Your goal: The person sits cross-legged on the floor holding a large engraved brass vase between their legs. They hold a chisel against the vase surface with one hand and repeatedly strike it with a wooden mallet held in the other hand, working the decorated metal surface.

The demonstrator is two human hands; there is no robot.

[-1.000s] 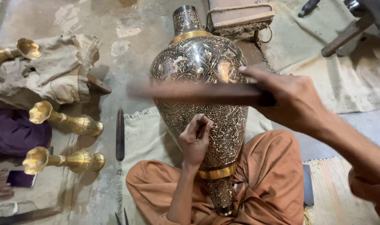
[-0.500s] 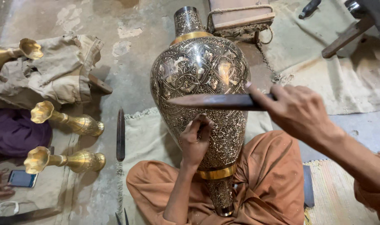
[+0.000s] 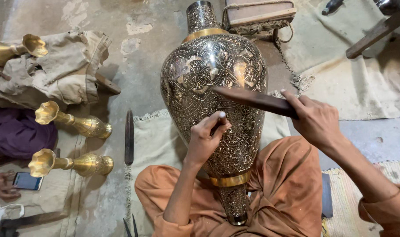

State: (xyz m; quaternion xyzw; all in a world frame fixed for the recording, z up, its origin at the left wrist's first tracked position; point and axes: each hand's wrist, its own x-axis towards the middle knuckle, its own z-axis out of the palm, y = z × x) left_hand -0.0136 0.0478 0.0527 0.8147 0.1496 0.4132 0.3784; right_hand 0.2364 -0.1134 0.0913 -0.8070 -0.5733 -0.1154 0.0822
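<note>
A large engraved metal vase [image 3: 209, 74] with gold bands lies tilted across my lap, its neck pointing away from me. My left hand [image 3: 206, 136] rests on the vase's belly, fingers pinched around a small thin tool whose tip touches the surface. My right hand [image 3: 316, 120] grips a dark wooden stick [image 3: 257, 101], held across the vase just above the left hand's tool. My orange-clothed legs [image 3: 288, 193] cradle the vase's foot.
Two brass trumpet-shaped vases [image 3: 72, 123] [image 3: 72, 163] lie on the floor at left, a third [image 3: 15, 48] by a beige cloth bundle. A dark file [image 3: 129, 136] lies on the mat. Another person's hand holds a phone [image 3: 26, 181] at lower left. A woven stool [image 3: 259, 13] stands beyond the vase.
My right hand has brought the wooden stick down from higher over the vase toward the tool in my left hand. The left hand has stayed on the vase.
</note>
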